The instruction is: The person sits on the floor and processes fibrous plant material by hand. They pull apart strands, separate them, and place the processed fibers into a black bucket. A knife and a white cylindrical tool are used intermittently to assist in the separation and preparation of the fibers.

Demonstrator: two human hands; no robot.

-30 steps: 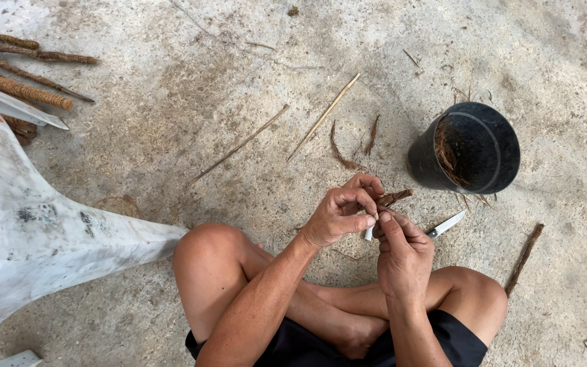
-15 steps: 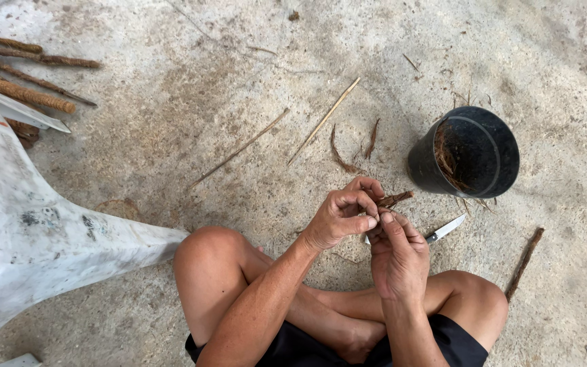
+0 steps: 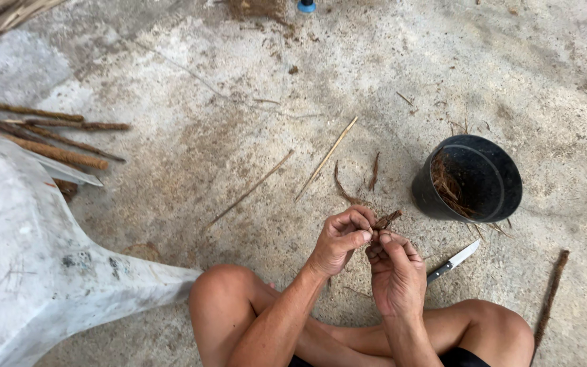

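My left hand (image 3: 339, 239) and my right hand (image 3: 395, 272) meet above my crossed legs, both pinching a small brown piece of bark (image 3: 386, 219) between thumbs and fingertips. The piece sticks out past my fingers toward a black pot (image 3: 473, 178) that holds brown fibre. A small knife (image 3: 454, 261) with a dark handle lies on the concrete just right of my right hand, untouched.
Thin sticks (image 3: 325, 158) and curled bark strips (image 3: 374, 170) lie on the concrete floor ahead. A bundle of brown stems (image 3: 56, 141) lies at the left, above a large white sack (image 3: 28, 272). A dark stick (image 3: 550, 296) lies at the right.
The view has tipped up a little, showing more floor ahead. Both hands stay together on the bark piece, fingers shifting slightly.
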